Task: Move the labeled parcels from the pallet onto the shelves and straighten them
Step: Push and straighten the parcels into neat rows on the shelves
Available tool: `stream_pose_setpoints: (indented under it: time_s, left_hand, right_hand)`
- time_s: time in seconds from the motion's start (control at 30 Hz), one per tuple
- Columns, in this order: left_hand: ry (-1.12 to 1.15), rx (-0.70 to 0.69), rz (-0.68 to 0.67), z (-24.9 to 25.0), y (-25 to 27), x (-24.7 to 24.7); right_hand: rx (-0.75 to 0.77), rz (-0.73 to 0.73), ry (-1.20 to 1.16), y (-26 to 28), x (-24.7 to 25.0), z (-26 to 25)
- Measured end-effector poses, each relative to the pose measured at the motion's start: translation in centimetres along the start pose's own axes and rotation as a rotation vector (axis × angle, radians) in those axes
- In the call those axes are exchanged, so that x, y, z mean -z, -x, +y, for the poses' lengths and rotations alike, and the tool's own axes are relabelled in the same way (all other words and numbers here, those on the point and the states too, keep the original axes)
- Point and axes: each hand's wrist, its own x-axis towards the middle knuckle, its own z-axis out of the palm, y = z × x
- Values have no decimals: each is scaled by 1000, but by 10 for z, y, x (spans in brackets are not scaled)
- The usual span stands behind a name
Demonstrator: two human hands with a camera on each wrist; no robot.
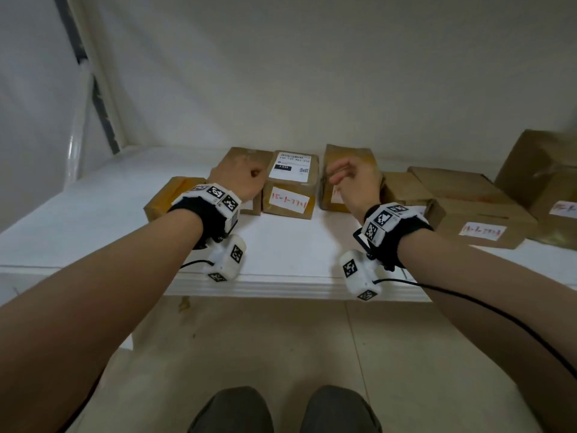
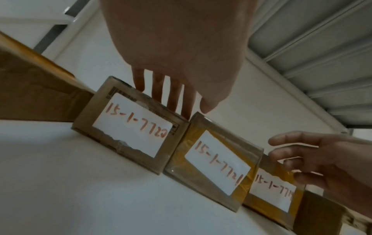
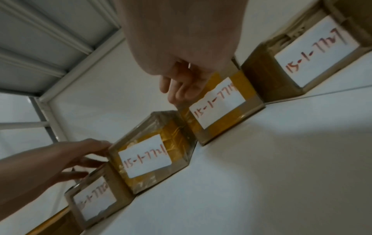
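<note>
Several brown parcels with white handwritten labels stand in a row on the white shelf (image 1: 93, 232). Parcel 15-1-7721 (image 1: 290, 189) (image 2: 215, 163) (image 3: 153, 152) is in the middle and is turned slightly out of line. My left hand (image 1: 243, 179) (image 2: 175, 95) (image 3: 80, 157) reaches with straight fingers over the top of parcel 15-1-7720 (image 2: 128, 125) (image 3: 94, 202), up against the left side of 7721. My right hand (image 1: 352, 179) (image 3: 181, 85) (image 2: 312, 155) hovers with loosely curled fingers over the top corner of parcel 15-1-7719 (image 3: 219, 105) (image 2: 271, 194) and holds nothing.
Another parcel (image 1: 165, 195) lies at the far left of the row. Larger parcels (image 1: 474, 214) fill the shelf to the right, among them 15-1-7717 (image 3: 314, 55). The shelf's front edge (image 1: 281, 285) is near my wrists, and an upright post (image 1: 93, 89) stands at the left. Below is tiled floor.
</note>
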Motion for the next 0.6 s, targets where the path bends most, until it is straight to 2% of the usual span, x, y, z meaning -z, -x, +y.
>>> stream_pose_setpoints:
  time_s: [0.07,0.13,0.23,0.33,0.47,0.6]
  left_hand:
    - [-33,-15,-46,1,-5,-1]
    - [-27,-61,-80,1,-8,1]
    - [53,-124,-109,1,-10,2]
    - [15,-152,-177,6,-10,3]
    - [-28,-157,-221,15,-8,8]
    - [-37,-207,-187,16,-11,9]
  right_hand:
    - [55,104,72,-3,13,2]
    - [71,118,132,-5,27,1]
    - [41,97,261,-8,43,-3]
    - [-2,41,349,-9,53,-6]
    - [-45,-108,295,-8,67,-14]
    - [-65,-84,273,-11,80,-13]
